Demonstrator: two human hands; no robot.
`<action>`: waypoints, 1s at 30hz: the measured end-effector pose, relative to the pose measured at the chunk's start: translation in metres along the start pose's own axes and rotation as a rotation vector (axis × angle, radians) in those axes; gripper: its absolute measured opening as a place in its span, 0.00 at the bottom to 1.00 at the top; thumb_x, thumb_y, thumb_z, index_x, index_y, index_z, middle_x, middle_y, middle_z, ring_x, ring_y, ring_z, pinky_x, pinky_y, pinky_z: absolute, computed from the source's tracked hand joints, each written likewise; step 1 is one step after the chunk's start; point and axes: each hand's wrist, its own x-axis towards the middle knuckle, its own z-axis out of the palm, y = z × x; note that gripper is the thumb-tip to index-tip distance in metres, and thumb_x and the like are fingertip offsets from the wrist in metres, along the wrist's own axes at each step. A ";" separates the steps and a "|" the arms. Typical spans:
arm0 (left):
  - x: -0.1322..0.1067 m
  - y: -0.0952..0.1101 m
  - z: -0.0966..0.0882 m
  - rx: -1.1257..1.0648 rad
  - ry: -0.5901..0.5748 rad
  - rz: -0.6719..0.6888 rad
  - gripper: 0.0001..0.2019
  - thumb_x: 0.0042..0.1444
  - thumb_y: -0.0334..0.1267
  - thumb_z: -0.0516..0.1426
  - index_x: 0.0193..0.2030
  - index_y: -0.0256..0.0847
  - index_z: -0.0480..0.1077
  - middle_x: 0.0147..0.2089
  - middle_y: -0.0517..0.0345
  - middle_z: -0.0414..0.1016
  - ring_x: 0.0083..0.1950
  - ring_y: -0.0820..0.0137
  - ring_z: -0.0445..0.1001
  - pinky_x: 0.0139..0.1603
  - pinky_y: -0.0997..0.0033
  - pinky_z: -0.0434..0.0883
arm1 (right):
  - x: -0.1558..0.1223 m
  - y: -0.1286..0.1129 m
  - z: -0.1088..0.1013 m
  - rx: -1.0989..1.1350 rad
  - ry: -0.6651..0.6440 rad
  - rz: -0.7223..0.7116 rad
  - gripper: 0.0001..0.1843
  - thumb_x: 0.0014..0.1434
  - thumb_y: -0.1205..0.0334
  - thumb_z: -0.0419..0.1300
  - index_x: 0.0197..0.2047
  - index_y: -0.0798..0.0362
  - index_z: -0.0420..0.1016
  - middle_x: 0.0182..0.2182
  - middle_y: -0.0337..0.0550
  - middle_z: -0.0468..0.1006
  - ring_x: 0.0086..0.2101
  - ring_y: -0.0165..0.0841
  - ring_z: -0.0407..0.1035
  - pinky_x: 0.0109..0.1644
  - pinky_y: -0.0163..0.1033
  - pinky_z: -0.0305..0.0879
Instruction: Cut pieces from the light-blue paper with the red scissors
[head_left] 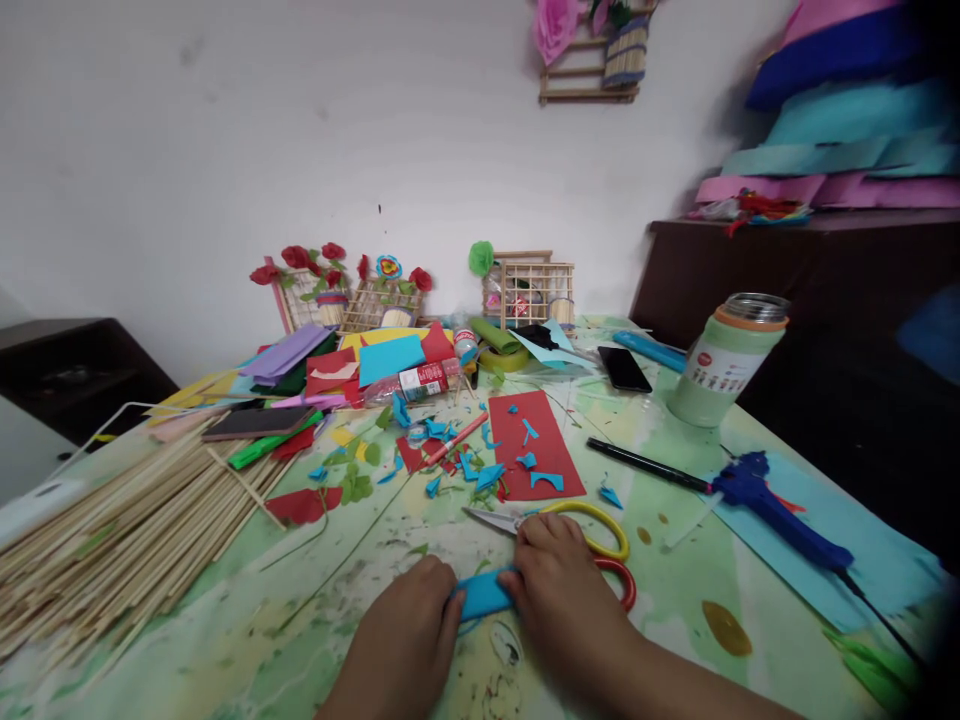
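A small folded piece of blue paper (484, 594) is stretched between my two hands, low over the table. My left hand (412, 622) is closed, pinching its left end. The right end is pinched in my right hand (556, 572), which is closed too. Scissors (611, 535) with one yellow and one red handle loop lie partly under my right hand, blades pointing left. Beyond my hands, blue paper scraps (489, 476) are scattered over a red paper sheet (536, 430) and the tablecloth.
At left lies a pile of wooden sticks (142, 530) with a phone (259, 423) on it. On the right are a green bottle (726, 365), a black pen (645, 464) and a blue glue gun (787, 520). A plastic bottle (424, 381) and coloured papers (391, 358) lie farther back.
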 end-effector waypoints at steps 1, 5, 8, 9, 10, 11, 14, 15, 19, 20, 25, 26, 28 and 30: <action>0.000 0.000 0.001 0.014 0.003 0.010 0.12 0.59 0.36 0.42 0.32 0.40 0.64 0.34 0.54 0.68 0.37 0.66 0.67 0.37 0.66 0.62 | 0.000 0.000 0.001 -0.002 0.001 0.002 0.08 0.55 0.60 0.56 0.30 0.55 0.72 0.33 0.44 0.67 0.39 0.38 0.56 0.47 0.45 0.49; 0.000 -0.003 0.006 0.068 0.032 0.062 0.11 0.58 0.35 0.43 0.32 0.40 0.65 0.33 0.54 0.68 0.36 0.66 0.68 0.36 0.67 0.64 | 0.001 0.000 0.003 -0.013 0.005 0.004 0.08 0.55 0.59 0.56 0.30 0.55 0.72 0.34 0.44 0.67 0.39 0.38 0.57 0.48 0.46 0.49; -0.001 -0.008 0.011 0.110 0.089 0.110 0.10 0.58 0.35 0.44 0.31 0.40 0.65 0.31 0.54 0.68 0.34 0.67 0.69 0.34 0.68 0.65 | 0.000 0.000 0.004 -0.019 0.008 0.003 0.08 0.55 0.59 0.57 0.31 0.55 0.72 0.34 0.43 0.67 0.39 0.38 0.57 0.48 0.46 0.50; -0.001 -0.009 0.012 0.122 0.116 0.134 0.10 0.58 0.35 0.45 0.31 0.40 0.65 0.31 0.55 0.68 0.33 0.67 0.69 0.33 0.69 0.65 | -0.001 0.000 0.004 -0.018 0.012 0.003 0.08 0.55 0.59 0.57 0.30 0.55 0.72 0.34 0.43 0.67 0.39 0.38 0.57 0.47 0.46 0.50; 0.000 -0.011 0.014 0.135 0.146 0.162 0.10 0.57 0.35 0.45 0.30 0.40 0.65 0.30 0.55 0.68 0.32 0.68 0.69 0.32 0.70 0.66 | -0.001 0.000 0.004 -0.017 0.018 0.001 0.07 0.54 0.59 0.57 0.30 0.54 0.71 0.34 0.43 0.67 0.39 0.38 0.57 0.47 0.46 0.50; 0.000 -0.012 0.015 0.147 0.177 0.192 0.09 0.57 0.35 0.45 0.30 0.40 0.64 0.29 0.56 0.68 0.31 0.68 0.69 0.31 0.70 0.66 | -0.001 0.000 0.005 -0.016 0.026 -0.002 0.07 0.54 0.59 0.58 0.30 0.54 0.71 0.34 0.43 0.67 0.39 0.38 0.57 0.47 0.46 0.50; 0.000 -0.014 0.018 0.184 0.257 0.258 0.09 0.57 0.34 0.46 0.28 0.40 0.64 0.27 0.57 0.68 0.29 0.69 0.69 0.28 0.72 0.65 | -0.001 0.001 0.007 -0.019 0.044 -0.011 0.07 0.53 0.58 0.59 0.30 0.54 0.71 0.33 0.42 0.67 0.38 0.38 0.56 0.47 0.46 0.50; 0.000 -0.015 0.019 0.192 0.274 0.271 0.09 0.57 0.33 0.46 0.28 0.40 0.64 0.27 0.57 0.68 0.28 0.69 0.69 0.28 0.72 0.65 | 0.000 0.001 0.008 -0.025 0.048 -0.014 0.07 0.53 0.59 0.59 0.30 0.54 0.71 0.33 0.43 0.67 0.38 0.38 0.56 0.47 0.46 0.50; 0.001 -0.014 0.018 0.193 0.281 0.270 0.09 0.57 0.33 0.46 0.28 0.41 0.64 0.27 0.56 0.68 0.28 0.69 0.69 0.28 0.72 0.66 | 0.001 0.002 0.010 -0.061 0.055 -0.011 0.06 0.53 0.61 0.58 0.31 0.54 0.69 0.34 0.43 0.67 0.38 0.39 0.56 0.47 0.47 0.50; 0.001 -0.014 0.018 0.188 0.265 0.257 0.10 0.57 0.33 0.45 0.29 0.41 0.64 0.27 0.56 0.68 0.29 0.69 0.70 0.29 0.72 0.67 | 0.001 0.002 0.010 -0.068 0.053 -0.007 0.05 0.53 0.61 0.58 0.31 0.54 0.69 0.35 0.43 0.67 0.38 0.39 0.56 0.47 0.47 0.50; 0.002 -0.011 0.015 0.173 0.172 0.177 0.10 0.57 0.35 0.45 0.29 0.40 0.64 0.28 0.56 0.68 0.31 0.68 0.70 0.31 0.69 0.68 | 0.001 0.002 0.009 -0.097 0.049 -0.008 0.02 0.54 0.64 0.56 0.31 0.53 0.68 0.35 0.43 0.66 0.39 0.39 0.56 0.46 0.48 0.51; 0.002 -0.011 0.015 0.171 0.162 0.170 0.10 0.57 0.35 0.46 0.29 0.40 0.64 0.29 0.56 0.68 0.31 0.68 0.70 0.31 0.69 0.68 | 0.001 0.002 0.009 -0.103 0.048 -0.008 0.02 0.54 0.64 0.56 0.31 0.53 0.68 0.35 0.43 0.66 0.39 0.39 0.56 0.46 0.48 0.51; 0.002 -0.011 0.016 0.173 0.151 0.160 0.09 0.57 0.35 0.46 0.29 0.41 0.64 0.29 0.56 0.69 0.31 0.68 0.70 0.32 0.68 0.69 | 0.001 0.002 0.010 -0.120 0.043 -0.010 0.03 0.55 0.63 0.56 0.31 0.53 0.68 0.36 0.43 0.66 0.39 0.39 0.57 0.47 0.48 0.51; 0.001 -0.013 0.018 0.189 0.174 0.175 0.09 0.57 0.35 0.46 0.29 0.41 0.65 0.30 0.57 0.69 0.32 0.69 0.70 0.33 0.69 0.69 | 0.001 0.002 0.011 -0.142 0.039 -0.012 0.04 0.54 0.62 0.57 0.32 0.53 0.68 0.37 0.44 0.66 0.40 0.40 0.57 0.47 0.48 0.51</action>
